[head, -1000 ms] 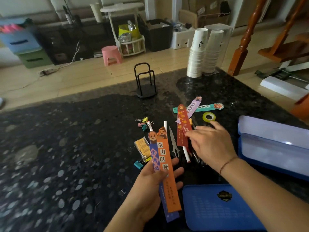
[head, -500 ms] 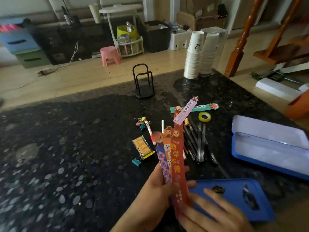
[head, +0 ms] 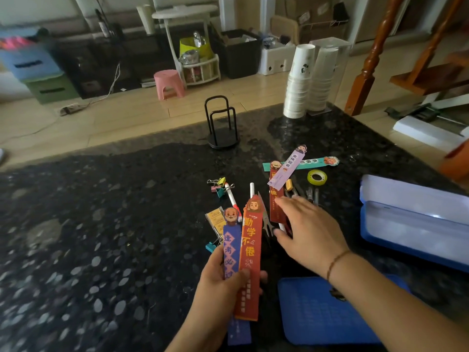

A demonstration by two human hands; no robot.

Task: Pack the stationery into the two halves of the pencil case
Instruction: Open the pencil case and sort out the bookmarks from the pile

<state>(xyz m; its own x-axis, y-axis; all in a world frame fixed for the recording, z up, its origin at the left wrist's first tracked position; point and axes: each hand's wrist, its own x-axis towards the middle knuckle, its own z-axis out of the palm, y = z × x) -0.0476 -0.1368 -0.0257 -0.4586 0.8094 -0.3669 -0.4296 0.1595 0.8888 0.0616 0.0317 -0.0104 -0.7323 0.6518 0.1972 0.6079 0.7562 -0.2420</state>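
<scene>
My left hand [head: 223, 288] grips a fanned stack of long bookmarks [head: 250, 250], a red one over a purple one. My right hand [head: 309, 232] reaches over the table with its fingers spread, fingertips touching a dark red bookmark [head: 274, 207] that lies among pens. A lilac bookmark [head: 288, 168] and a teal bookmark [head: 319, 162] lie further back. One blue half of the pencil case [head: 322, 316] lies near me under my right forearm; the other half [head: 416, 219] sits open to the right. Pens [head: 312, 193], a white pen [head: 251, 189], small scissors [head: 266, 222] and a tape roll [head: 316, 177] lie between.
Binder clips [head: 218, 186] and a yellow packet [head: 215, 219] lie left of the pens on the dark speckled table [head: 101, 224]. A black wire stand [head: 223, 125] and stacked paper cups [head: 299, 82] stand at the far edge. A wooden stair post [head: 368, 62] rises beyond.
My right hand moved from the bottom of the held stack up and forward onto the dark red bookmark on the table. The red bookmark stays in my left hand's stack.
</scene>
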